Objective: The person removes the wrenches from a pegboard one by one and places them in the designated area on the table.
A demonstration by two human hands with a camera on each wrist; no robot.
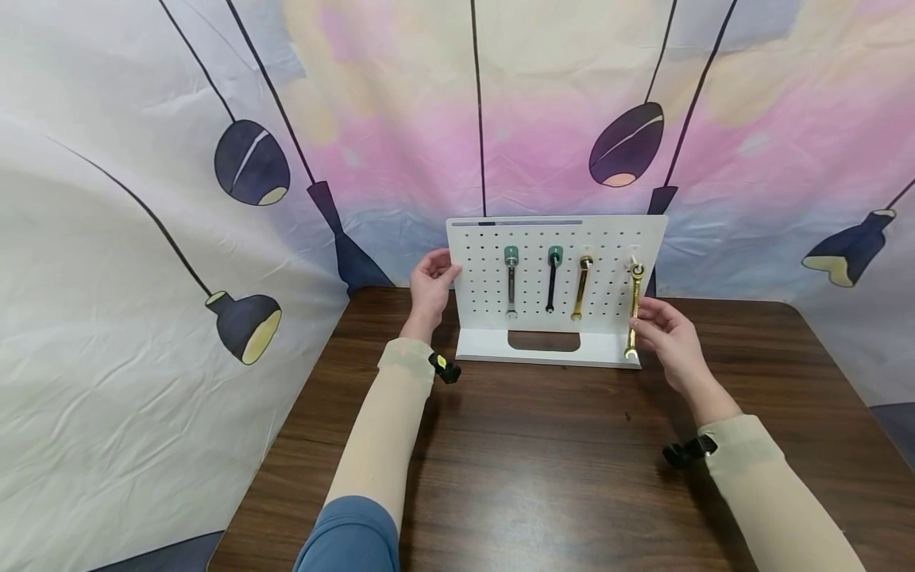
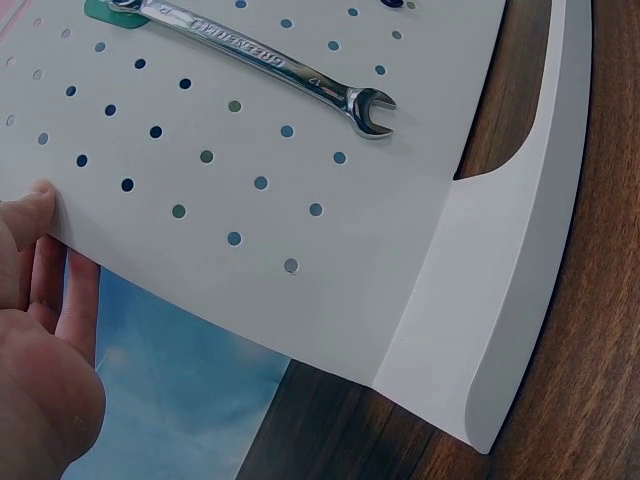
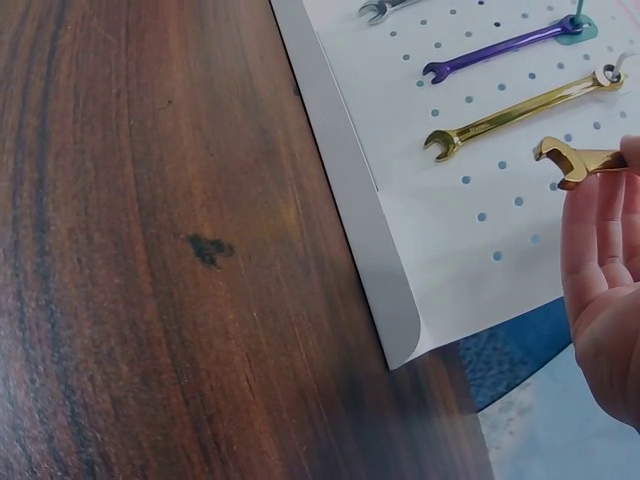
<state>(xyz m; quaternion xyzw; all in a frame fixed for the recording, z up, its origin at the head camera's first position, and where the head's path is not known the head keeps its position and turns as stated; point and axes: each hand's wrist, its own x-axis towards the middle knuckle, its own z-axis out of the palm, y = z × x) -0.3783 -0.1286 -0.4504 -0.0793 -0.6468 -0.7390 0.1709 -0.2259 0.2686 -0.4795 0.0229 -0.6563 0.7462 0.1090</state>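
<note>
A white pegboard stand (image 1: 486, 321) stands upright at the back of the table. My left hand (image 1: 430, 287) pinches its left edge, thumb on the front face and fingers behind. At the board's right side, my right hand (image 1: 666, 335) holds a gold combination wrench (image 1: 635, 298) between thumb and fingers. That wrench hangs lengthwise, its ring end right at a pale hook and its open end pointing down. Three more wrenches hang in a row: a silver one (image 2: 260, 50), a dark purple one (image 3: 500, 50) and another gold one (image 3: 530, 108).
The brown wood-grain table (image 1: 529, 461) extends in front of the stand. A cutout (image 1: 543, 341) runs through the stand's base. Behind hangs a fabric backdrop (image 1: 400, 103) printed with lamps. Green hook mounts (image 1: 511, 255) carry the silver and purple wrenches.
</note>
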